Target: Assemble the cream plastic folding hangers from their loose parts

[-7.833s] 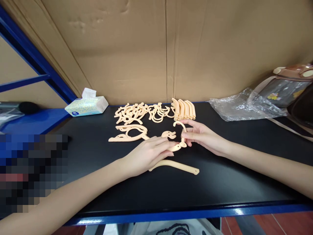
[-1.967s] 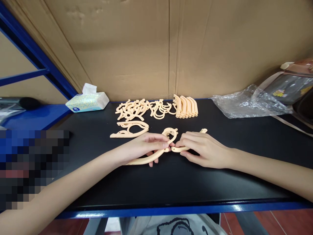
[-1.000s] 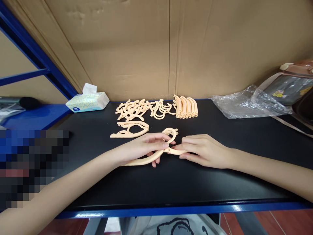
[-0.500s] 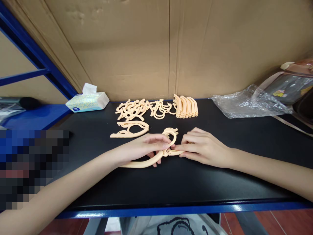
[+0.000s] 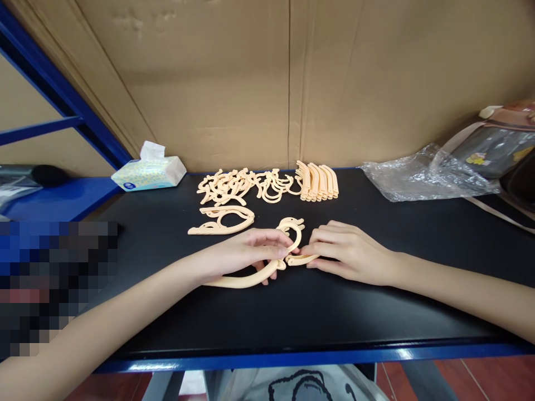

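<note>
My left hand (image 5: 253,250) is closed around a cream plastic folding hanger, its fingers at the base of the hook (image 5: 298,236). One long curved arm (image 5: 244,280) of the hanger runs out below the palm. In my right hand (image 5: 351,253), a second curved hanger arm (image 5: 300,259) is pinched, its free end right by the hook's base; whether the two parts are joined cannot be made out. Just behind the hook lies another small cream piece (image 5: 287,222), partly covered. A folded hanger (image 5: 238,227) rests on the black table (image 5: 292,317) beyond my left hand.
Toward the back are a heap of loose cream hooks (image 5: 228,186) and a row of stacked hanger arms (image 5: 320,182). A tissue pack (image 5: 148,171) stands at back left. Crumpled clear plastic (image 5: 426,175) and a bag (image 5: 493,150) occupy the back right.
The hanger arm in my right hand has turned slightly, and a little more of it shows between my fingers and the hook. My hands have hardly moved.
</note>
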`<action>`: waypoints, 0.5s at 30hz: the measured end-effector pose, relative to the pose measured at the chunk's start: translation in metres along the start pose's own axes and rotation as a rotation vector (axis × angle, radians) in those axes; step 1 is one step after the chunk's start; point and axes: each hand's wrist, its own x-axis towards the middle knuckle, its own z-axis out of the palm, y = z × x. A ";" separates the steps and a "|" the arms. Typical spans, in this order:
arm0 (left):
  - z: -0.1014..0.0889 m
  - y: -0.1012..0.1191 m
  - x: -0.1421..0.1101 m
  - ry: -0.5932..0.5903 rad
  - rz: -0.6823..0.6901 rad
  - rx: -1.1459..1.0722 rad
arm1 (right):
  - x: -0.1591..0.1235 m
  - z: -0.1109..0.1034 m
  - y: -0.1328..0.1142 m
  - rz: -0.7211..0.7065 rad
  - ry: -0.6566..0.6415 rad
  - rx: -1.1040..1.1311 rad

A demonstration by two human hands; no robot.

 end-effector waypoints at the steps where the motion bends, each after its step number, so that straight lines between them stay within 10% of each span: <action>1: 0.000 0.000 0.000 -0.003 0.002 0.000 | 0.000 0.000 0.000 0.000 -0.002 -0.003; 15: -0.002 0.000 0.000 -0.052 0.036 0.031 | 0.000 0.000 -0.001 0.002 -0.022 0.018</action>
